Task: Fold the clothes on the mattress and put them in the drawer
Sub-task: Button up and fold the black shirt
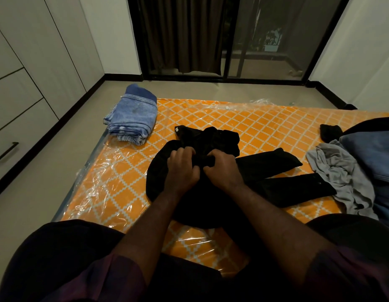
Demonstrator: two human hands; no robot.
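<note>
- Both hands work at the middle of the mattress: your left hand (182, 168) and right hand (224, 168) sit side by side. The fingers of each are curled into the bunched centre of a black garment (211, 136), gripping a fold of its cloth.
- The black garment lies across the orange, plastic-wrapped mattress (276, 118) directly in front of you. Two long lengths trail off to your right; the dim light does not show whether they are legs or sleeves.
- A stack of folded jeans (132, 118) sits at the mattress's far left corner, well apart from your hands.
- To your right lie a crumpled grey garment (339, 171), a small black item (329, 130) beyond it, and blue fabric (374, 153) at the frame's edge, all unfolded.
- The drawer (15, 131) in the white cabinet on your left is closed, with a strip of floor between it and the mattress.
- The step in hand looks like the start of folding the black piece, which is gathered rather than flat.
- The next move likely calls for smoothing that bunch and lining up the trailing lengths before the first fold. Expect the cloth to slide on the plastic.
</note>
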